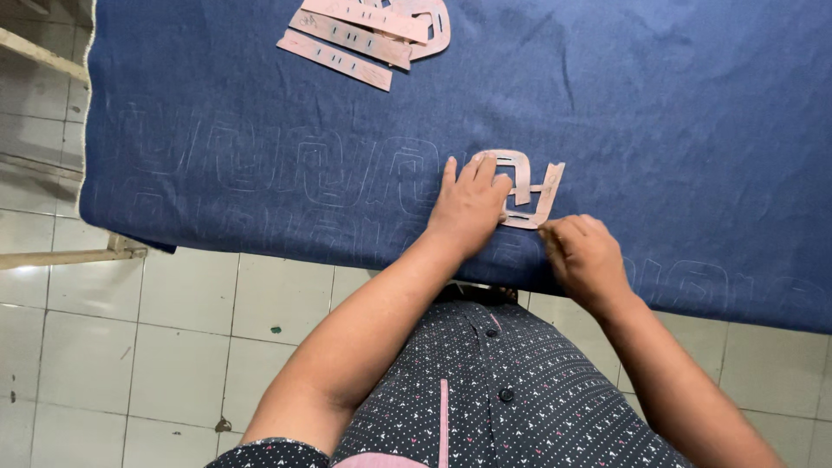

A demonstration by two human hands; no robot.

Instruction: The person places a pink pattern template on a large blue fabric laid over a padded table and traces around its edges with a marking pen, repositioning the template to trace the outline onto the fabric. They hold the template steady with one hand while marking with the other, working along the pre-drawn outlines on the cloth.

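Observation:
A pinkish card template [530, 187] with cut-out openings lies flat on dark blue denim fabric [607, 95]. My left hand [468, 206] presses down on the template's left part, fingers spread over it. My right hand [586, 256] sits at the template's lower right corner, fingers pinched together; whatever it may hold there is hidden. Faint chalk outlines [286, 169] of the same shape run in a row along the fabric to the left of my hands and to the right [728, 282].
Several more pinkish card strips and templates [368, 30] are stacked at the far edge of the fabric. The fabric's near edge hangs over a white tiled floor [173, 347]. A wooden frame [61, 256] shows at the left.

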